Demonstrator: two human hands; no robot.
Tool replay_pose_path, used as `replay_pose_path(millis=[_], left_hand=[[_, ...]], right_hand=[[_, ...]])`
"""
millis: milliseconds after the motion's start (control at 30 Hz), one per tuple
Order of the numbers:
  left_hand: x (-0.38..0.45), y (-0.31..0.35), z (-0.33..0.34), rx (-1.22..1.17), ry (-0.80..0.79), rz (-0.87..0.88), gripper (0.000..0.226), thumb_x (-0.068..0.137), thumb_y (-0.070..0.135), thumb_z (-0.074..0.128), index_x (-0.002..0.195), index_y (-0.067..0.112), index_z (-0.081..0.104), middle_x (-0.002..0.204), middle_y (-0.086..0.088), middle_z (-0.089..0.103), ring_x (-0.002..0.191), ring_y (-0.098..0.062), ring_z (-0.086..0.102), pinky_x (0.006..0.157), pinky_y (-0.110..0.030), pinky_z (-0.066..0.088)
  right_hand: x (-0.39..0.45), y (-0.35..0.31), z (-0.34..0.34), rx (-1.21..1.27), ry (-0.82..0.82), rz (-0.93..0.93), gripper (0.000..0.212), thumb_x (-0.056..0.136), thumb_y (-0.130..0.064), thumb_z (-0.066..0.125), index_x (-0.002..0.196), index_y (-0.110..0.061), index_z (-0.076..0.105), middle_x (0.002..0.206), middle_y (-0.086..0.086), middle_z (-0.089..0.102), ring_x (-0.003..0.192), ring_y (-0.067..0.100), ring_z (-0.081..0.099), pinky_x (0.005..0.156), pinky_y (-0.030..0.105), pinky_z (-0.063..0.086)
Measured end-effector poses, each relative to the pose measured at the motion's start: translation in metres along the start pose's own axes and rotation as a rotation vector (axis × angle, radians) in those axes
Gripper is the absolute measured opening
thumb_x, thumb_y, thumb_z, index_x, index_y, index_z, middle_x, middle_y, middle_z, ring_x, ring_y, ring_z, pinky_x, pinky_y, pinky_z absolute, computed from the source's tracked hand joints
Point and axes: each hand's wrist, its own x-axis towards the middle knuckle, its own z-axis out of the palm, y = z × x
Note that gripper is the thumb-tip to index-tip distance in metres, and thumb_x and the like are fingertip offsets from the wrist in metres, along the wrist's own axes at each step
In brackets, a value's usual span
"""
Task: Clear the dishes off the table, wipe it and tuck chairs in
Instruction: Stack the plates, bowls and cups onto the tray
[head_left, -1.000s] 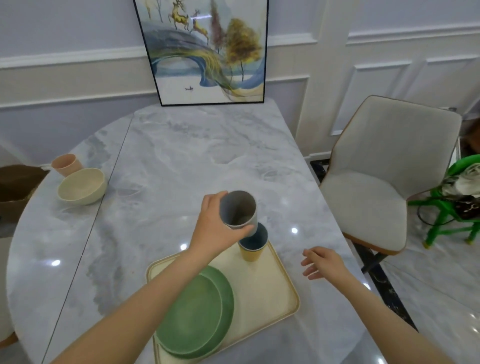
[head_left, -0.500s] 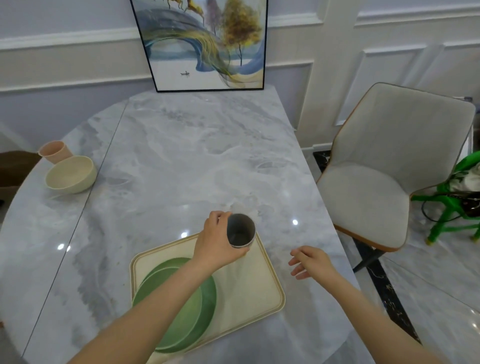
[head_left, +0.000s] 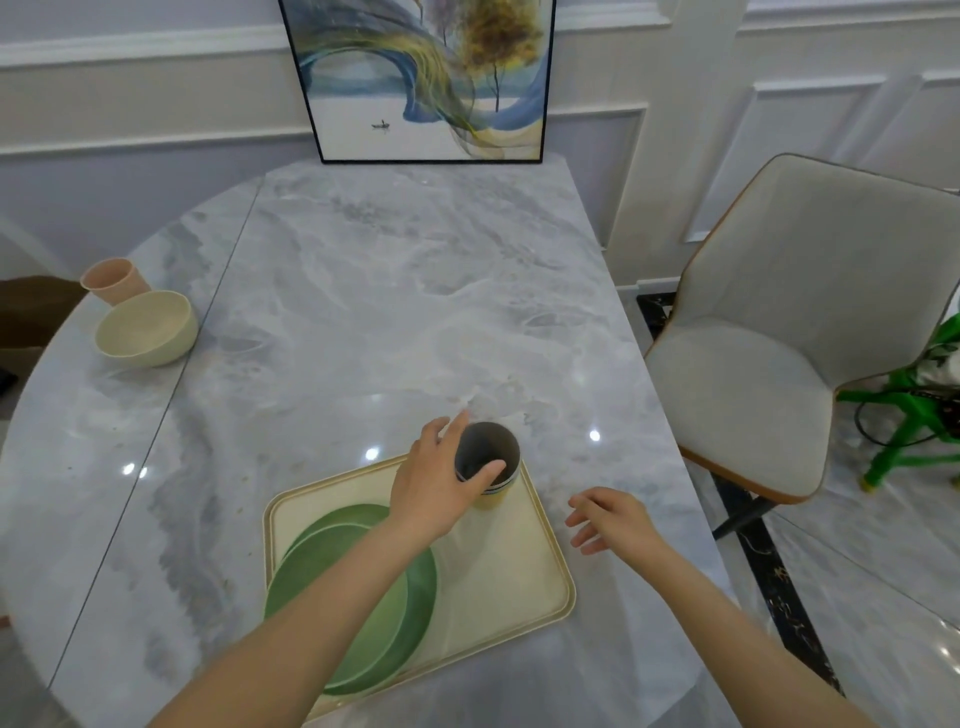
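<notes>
Two cups are seen nested at the far right corner of the tray (head_left: 540, 561): the grey cup (head_left: 487, 457), gripped by the left hand (head_left: 436, 488), sits upright inside the yellow cup (head_left: 493, 496), while the right hand (head_left: 613, 519) hovers loosely open just beside.

We count two green plates (head_left: 363, 613), one on top of the other, on one cream tray (head_left: 498, 587). We see three cups: a grey cup (head_left: 488, 457) sitting inside a yellow cup (head_left: 491, 500), and one pink cup (head_left: 111, 280) far off. We see one cream bowl (head_left: 145, 328), one table (head_left: 389, 312), one chair (head_left: 779, 343), one picture (head_left: 426, 78) and one green stool (head_left: 914, 410). We have two hands: left hand (head_left: 436, 486), right hand (head_left: 610, 517).
</notes>
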Motion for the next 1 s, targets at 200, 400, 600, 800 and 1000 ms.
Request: replay_pose_path(millis=[200,400,600,800,1000], left_hand=[[-0.006,-0.051,-0.053,-0.334,0.294,-0.19,0.048,0.091,0.049,0.046,0.128,0.019,0.054,0.13,-0.004,0.047,0.117,-0.019,0.051,0.097,-0.034,0.043],[-0.055,-0.159,-0.077,-0.372,0.525,-0.657,0.039,0.096,0.035,0.046,0.115,0.005,0.062,0.112,-0.013,0.062,0.097,-0.025,0.054,0.086,-0.035,0.039],[-0.099,-0.237,-0.04,-0.24,0.184,-0.918,0.019,0.088,0.023,0.06,0.089,0.008,0.072,0.089,-0.018,0.072,0.093,-0.035,0.065,0.083,-0.035,0.047],[-0.111,-0.236,-0.022,-0.468,0.126,-0.884,0.013,0.079,0.012,0.073,0.081,-0.001,0.074,0.041,0.005,0.06,0.046,-0.013,0.061,0.063,-0.028,0.056],[-0.112,-0.223,-0.024,-0.458,0.169,-0.842,0.023,0.078,0.001,0.069,0.056,0.008,0.066,0.038,0.003,0.056,0.039,-0.01,0.056,0.044,-0.018,0.049]], right_hand=[[0.005,-0.01,0.017,-0.191,0.056,-0.06,0.011,0.092,-0.021,0.055,0.085,-0.018,0.063,0.083,0.004,0.069,0.068,0.018,0.065,0.06,0.028,0.055],[0.021,-0.016,0.041,-0.47,0.096,-0.086,0.029,0.088,-0.024,0.06,0.112,-0.007,0.062,0.106,0.009,0.063,0.101,0.023,0.059,0.088,0.029,0.044],[0.033,-0.011,0.06,-0.623,0.11,-0.026,0.026,0.086,-0.013,0.049,0.06,-0.013,0.045,0.059,0.001,0.045,0.058,0.017,0.046,0.057,0.028,0.037],[0.042,-0.004,0.067,-0.683,0.144,-0.064,0.037,0.082,-0.004,0.049,0.052,-0.016,0.03,0.052,0.0,0.033,0.049,0.013,0.03,0.048,0.027,0.022],[0.048,0.0,0.071,-0.658,0.173,-0.083,0.034,0.085,-0.004,0.047,0.055,-0.013,0.035,0.054,0.001,0.036,0.051,0.013,0.03,0.047,0.025,0.023]])
